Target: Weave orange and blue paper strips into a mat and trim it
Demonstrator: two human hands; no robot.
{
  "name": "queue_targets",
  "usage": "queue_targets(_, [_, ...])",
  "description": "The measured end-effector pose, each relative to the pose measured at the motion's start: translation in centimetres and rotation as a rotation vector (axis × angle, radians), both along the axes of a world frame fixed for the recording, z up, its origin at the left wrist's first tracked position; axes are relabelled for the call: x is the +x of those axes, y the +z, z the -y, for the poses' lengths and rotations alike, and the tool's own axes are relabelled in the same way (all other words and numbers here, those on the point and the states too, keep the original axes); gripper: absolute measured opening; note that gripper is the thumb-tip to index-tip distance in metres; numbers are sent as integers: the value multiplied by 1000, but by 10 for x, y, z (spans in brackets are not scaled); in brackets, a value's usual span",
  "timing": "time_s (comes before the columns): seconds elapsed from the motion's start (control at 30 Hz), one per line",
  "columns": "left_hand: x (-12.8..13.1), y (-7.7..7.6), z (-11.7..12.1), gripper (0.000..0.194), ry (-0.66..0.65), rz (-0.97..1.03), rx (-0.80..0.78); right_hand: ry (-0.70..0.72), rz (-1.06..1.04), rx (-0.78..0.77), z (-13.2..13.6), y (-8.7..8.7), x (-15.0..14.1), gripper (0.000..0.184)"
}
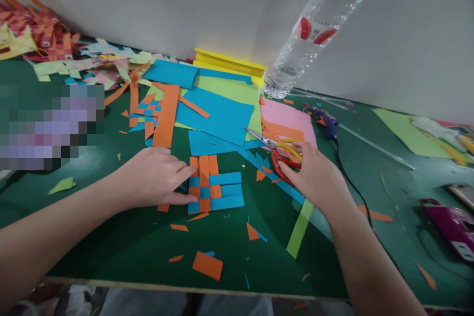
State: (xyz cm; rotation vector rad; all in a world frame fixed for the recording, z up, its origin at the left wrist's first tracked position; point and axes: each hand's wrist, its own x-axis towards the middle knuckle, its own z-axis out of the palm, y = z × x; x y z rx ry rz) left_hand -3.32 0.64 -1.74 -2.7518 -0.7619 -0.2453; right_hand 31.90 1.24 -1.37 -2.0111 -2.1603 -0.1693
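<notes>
The left hand (157, 177) rests with thumb and forefinger spread a little apart, their tips laid on the left edge of a blue-and-orange paper weave (205, 191) and the rest curled under; the right fingers are bent closed around the handles of the scissors (271, 143), whose blades point back toward the left hand, though how firmly they grip cannot be told. Between the two hands, the weave looks partly done: the checked block beside the left fingers seems formed, while blue ends run loose toward the right hand and orange ends stick out above, apparently left to weave, fold or trim. Beyond the left fingertips lie a broad orange strip (166, 116) and a smaller checked piece (150, 108), partly covered by other paper; blue sheets (218, 113) lie farther beyond. The weave's left rim is partly hidden under the left fingers. Far out past the left hand, a patch of the desk (129, 252) is pixelated away; past the right hand, a purple object (450, 227) is cut off, its kind unclear.
</notes>
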Motion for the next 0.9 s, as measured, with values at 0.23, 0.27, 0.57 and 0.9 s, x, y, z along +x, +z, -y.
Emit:
queue_targets(0.23, [3,1,-1,49,-24,91,141,447,-50,287,13,7,-21,21])
queue_targets(0.27, [3,1,-1,47,-31,101,141,534,-59,278,15,7,-28,19])
queue_targets(0.57, [6,-2,3,41,-100,136,62,641,8,51,32,-4,-63,35])
queue_targets(0.9, [4,-2,1,33,-100,135,31,653,-226,35,33,0,-62,27])
